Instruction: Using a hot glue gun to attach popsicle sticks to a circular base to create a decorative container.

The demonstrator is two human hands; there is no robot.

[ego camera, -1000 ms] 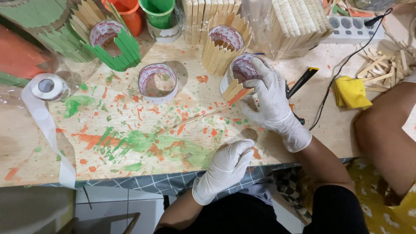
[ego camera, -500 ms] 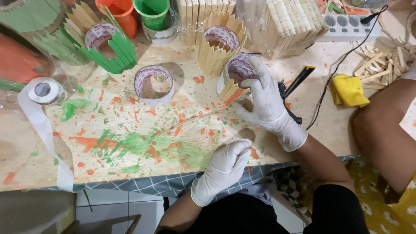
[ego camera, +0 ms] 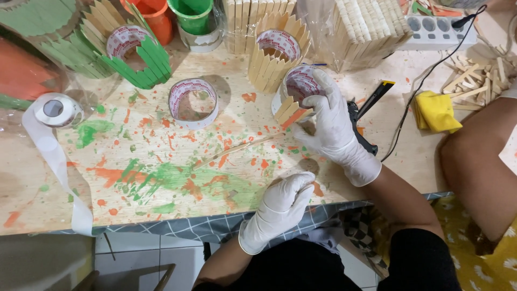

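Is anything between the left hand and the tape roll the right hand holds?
Nothing visible: only bare paint-spattered table separates the left hand from the stick-clad tape roll under the right hand.

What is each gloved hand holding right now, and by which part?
The right hand grips the tape roll with wooden sticks on it by its right side and top rim. The left hand rests curled at the table edge, apparently holding nothing.

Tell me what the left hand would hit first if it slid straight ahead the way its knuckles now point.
Probably the right hand holding the stick-covered tape roll. The left hand points up and right across bare paint-spattered table; depth is unclear.
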